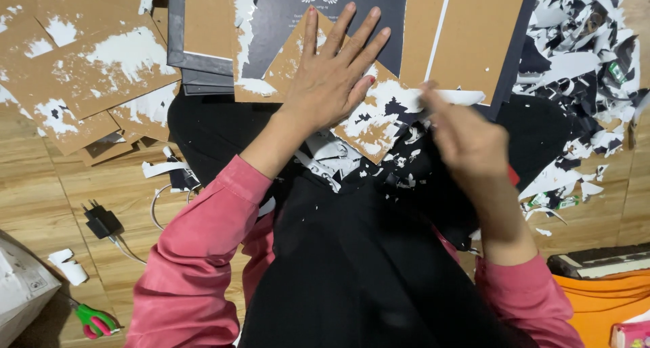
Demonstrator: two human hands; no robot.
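Note:
My left hand (335, 67) lies flat, fingers spread, pressing down a brown cardboard piece (369, 121) that carries torn white and black paper remnants. My right hand (467, 135), blurred by motion, pinches a white paper strip (450, 96) peeling off the right edge of that cardboard. Both arms wear pink sleeves. A black garment (352, 253) covers my lap, sprinkled with small paper scraps.
Stripped brown cardboard sheets (88, 70) pile at the left. Dark printed sheets and brown boards (460, 30) lie ahead. A heap of torn paper (582, 57) fills the right. Green-handled scissors (95, 319), a black plug with cable (101, 221) and an orange item (602, 300) rest on the wooden floor.

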